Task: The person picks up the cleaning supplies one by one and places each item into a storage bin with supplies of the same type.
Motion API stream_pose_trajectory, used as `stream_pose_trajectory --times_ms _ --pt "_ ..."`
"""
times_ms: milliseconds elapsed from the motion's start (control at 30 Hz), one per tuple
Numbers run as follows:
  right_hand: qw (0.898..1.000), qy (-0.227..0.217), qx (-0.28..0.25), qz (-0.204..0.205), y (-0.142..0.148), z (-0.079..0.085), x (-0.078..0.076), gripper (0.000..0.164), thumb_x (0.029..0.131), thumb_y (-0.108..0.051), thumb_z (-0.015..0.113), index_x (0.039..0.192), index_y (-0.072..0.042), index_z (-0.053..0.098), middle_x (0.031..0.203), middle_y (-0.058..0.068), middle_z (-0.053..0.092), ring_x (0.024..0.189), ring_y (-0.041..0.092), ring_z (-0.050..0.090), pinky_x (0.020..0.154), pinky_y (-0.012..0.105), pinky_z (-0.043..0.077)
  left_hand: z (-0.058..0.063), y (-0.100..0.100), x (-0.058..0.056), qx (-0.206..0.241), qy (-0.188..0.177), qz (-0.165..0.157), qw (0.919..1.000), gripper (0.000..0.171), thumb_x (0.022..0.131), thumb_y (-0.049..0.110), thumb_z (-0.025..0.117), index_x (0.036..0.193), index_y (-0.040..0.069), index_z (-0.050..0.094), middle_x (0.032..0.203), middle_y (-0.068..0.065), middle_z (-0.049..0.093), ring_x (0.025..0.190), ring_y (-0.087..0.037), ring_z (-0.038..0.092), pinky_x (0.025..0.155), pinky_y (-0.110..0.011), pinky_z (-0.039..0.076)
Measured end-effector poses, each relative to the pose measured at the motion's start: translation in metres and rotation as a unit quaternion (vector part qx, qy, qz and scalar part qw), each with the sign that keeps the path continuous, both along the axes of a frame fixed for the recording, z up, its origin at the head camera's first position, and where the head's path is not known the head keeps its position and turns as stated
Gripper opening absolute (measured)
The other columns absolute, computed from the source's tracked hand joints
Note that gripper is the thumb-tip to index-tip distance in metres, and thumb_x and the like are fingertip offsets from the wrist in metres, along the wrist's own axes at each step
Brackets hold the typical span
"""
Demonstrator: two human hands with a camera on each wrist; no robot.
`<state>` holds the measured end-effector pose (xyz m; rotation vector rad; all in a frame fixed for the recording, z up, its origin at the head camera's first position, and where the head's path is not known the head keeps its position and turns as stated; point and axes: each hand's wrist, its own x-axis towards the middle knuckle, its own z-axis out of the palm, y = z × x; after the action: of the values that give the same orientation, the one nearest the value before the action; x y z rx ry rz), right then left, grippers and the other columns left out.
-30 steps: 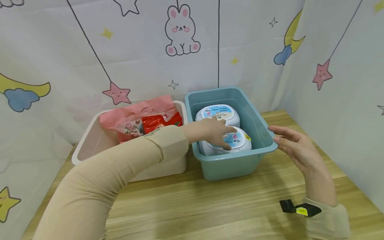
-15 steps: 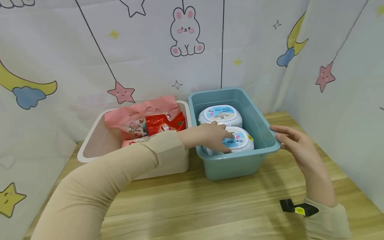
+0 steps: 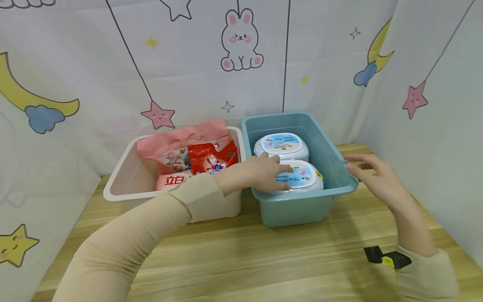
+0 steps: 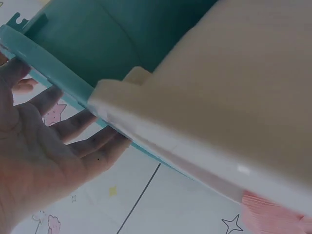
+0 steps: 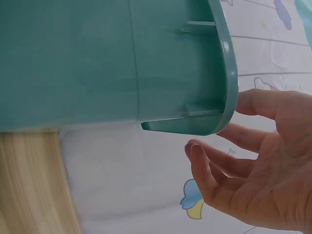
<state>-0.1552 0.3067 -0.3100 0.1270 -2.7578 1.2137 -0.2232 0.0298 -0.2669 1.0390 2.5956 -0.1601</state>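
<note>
In the head view my left hand [image 3: 266, 173] reaches over the left rim of a blue-green plastic bin [image 3: 298, 209], its fingers spread above the nearer of two white lidded tubs [image 3: 302, 178] with blue labels. The farther tub [image 3: 283, 144] sits behind it in the same bin. Nothing is gripped by the left hand. At the bin's right front corner is my right hand [image 3: 377, 176], thumb and fingertips right at the rim. From the right wrist view, the rim [image 5: 231, 73] meets the fingertips, and the other fingers bend loosely below it.
A white bin [image 3: 124, 178] stands left of the blue-green one. It holds a pink bag [image 3: 185, 136], a red packet [image 3: 211, 157] and a pink-and-white packet [image 3: 171, 180]. Both bins stand on a wooden table [image 3: 241, 264] against a printed curtain [image 3: 320, 50].
The head view has shifted, so the scene sits farther right. My left hand has drawn slightly left relative to the tubs. The right hand stays at the bin's corner.
</note>
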Motion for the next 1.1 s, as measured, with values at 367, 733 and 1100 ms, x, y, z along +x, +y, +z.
stream_pose_trajectory --times_ms 367,733,1100 --pt "0.994 0.047 0.097 0.016 -0.004 0.01 -0.001 0.039 0.098 -0.031 0.053 0.13 -0.008 0.058 0.128 0.018 0.055 0.103 0.019 0.054 0.075 0.016 0.044 0.006 -0.018 0.004 0.103 0.027 0.022 0.9941 0.059 0.094 0.055 0.048 0.148 0.036 0.034 0.152 -0.006 0.038 0.137 -0.036 0.036 0.104 -0.053 0.043" --pt "0.989 0.063 0.122 0.046 -0.022 0.018 -0.004 0.039 0.098 -0.027 0.054 0.129 -0.003 0.057 0.13 0.021 0.053 0.108 0.038 0.056 0.087 0.059 0.047 0.005 -0.037 0.022 0.145 0.08 0.035 0.9855 0.061 0.093 0.055 0.049 0.149 0.035 0.033 0.153 -0.007 0.037 0.137 -0.033 0.036 0.105 -0.055 0.039" --pt "0.985 0.069 0.149 0.051 -0.039 0.027 -0.006 0.039 0.097 -0.027 0.057 0.128 -0.005 0.058 0.13 0.021 0.052 0.111 0.037 0.053 0.09 0.059 0.044 0.0 -0.06 0.024 0.197 0.099 0.088 0.9715 0.061 0.092 0.055 0.052 0.148 0.037 0.034 0.153 -0.006 0.037 0.138 -0.031 0.035 0.11 -0.055 0.033"
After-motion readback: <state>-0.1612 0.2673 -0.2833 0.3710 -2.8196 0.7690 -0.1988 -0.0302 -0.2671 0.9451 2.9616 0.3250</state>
